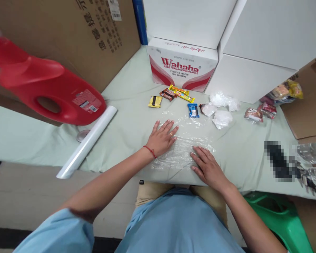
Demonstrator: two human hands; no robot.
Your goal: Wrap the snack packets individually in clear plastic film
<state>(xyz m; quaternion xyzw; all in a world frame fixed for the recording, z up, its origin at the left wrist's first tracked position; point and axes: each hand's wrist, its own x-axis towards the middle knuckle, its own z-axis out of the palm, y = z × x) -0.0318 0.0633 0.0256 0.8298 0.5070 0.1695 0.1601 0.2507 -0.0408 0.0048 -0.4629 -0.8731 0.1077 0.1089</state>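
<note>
A thin sheet of clear plastic film (183,149) lies wrinkled on the pale green cloth near the table's front edge. My left hand (162,137) rests flat on the film's left part, fingers spread, a red cord at the wrist. On the film's right side lies my right hand (206,164), its fingers stretched out. Just past the film sit a blue packet (193,110) and a yellow packet (155,102) with a dark band. Several snack bars (183,96) lie behind them. Crumpled white plastic bundles (222,119) are to the right of the blue packet.
A white film roll (86,142) lies at the left, by a large red jug (52,89). The Wahaha box (183,65) and white boxes (249,77) stand behind. Wrapped snacks (253,115), keys (309,182) and clear bottles (309,153) are at the right, above a green stool (281,218).
</note>
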